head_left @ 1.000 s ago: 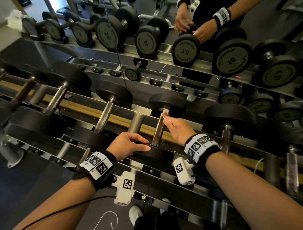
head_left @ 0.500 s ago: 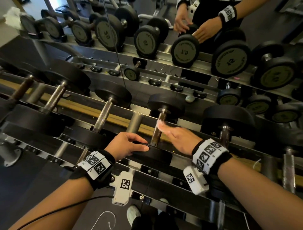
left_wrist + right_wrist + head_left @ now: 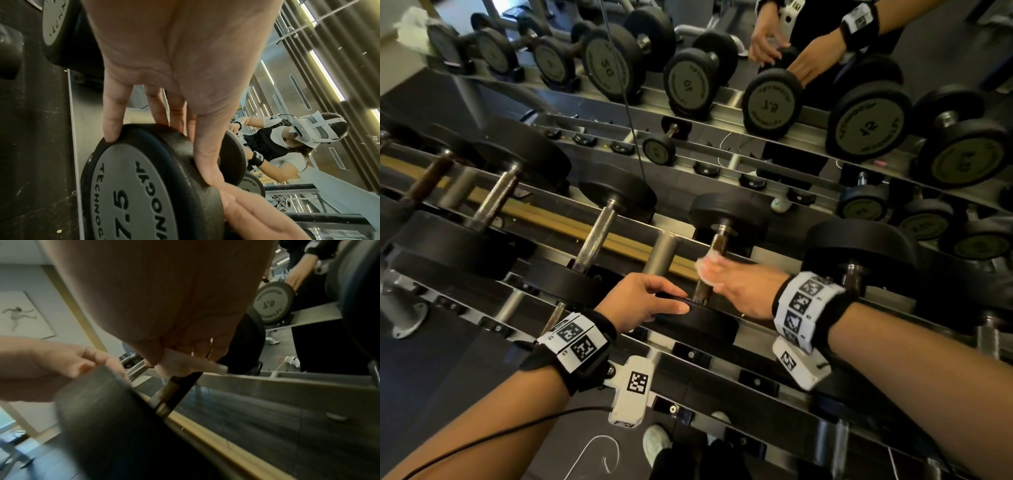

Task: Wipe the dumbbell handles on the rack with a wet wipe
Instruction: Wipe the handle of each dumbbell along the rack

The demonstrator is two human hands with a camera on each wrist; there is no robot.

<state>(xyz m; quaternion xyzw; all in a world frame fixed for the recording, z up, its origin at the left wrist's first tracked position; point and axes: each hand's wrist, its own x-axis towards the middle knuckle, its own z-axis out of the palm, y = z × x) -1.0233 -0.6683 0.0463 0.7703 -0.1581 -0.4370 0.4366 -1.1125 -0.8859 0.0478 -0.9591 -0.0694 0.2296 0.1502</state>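
From the head view, the near end of the 7.5 dumbbell on the rack was gripped by the left hand, while a white wet wipe was pressed against its handle by the blurred right hand.

At the left wrist, the fingers were seen spread and curled over the weight's rim.

At the right wrist, the wipe was held on the handle; how those fingers lay could not be told.
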